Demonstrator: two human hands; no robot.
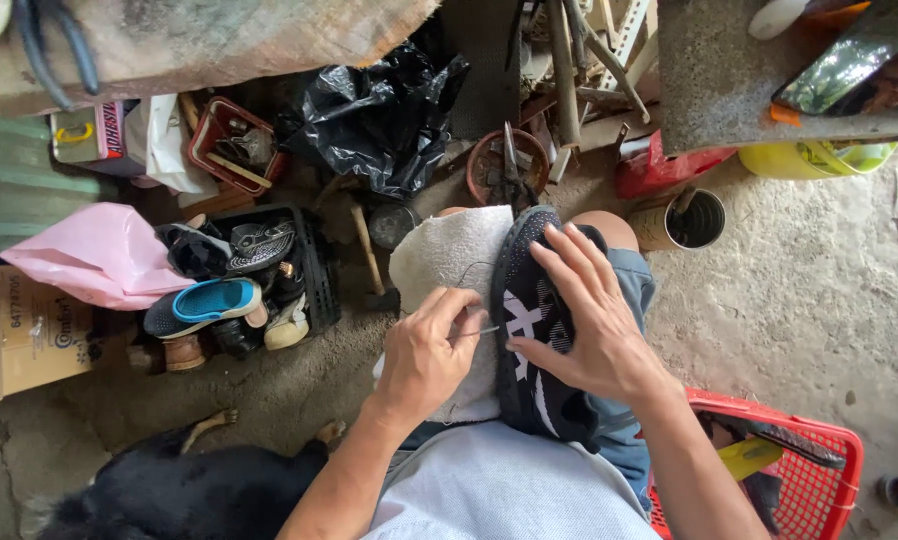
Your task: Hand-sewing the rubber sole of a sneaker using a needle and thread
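Observation:
A black knit sneaker [529, 330] with white markings lies across my lap on a white cloth [449, 260]. My right hand [584, 320] lies flat on top of the shoe, fingers spread, pressing it down. My left hand [429, 350] pinches a thin metal needle [479, 330] whose tip touches the shoe's side, and a fine thread [469, 272] loops up over the cloth.
A black crate [314, 260] of worn shoes with a blue sandal [204, 303] stands at left, beside a pink bag [99, 255]. A hammer [369, 260], a clay bowl [509, 165] of tools and a tin can [691, 220] lie ahead. A red basket [819, 470] sits right; a black dog [189, 490] lies lower left.

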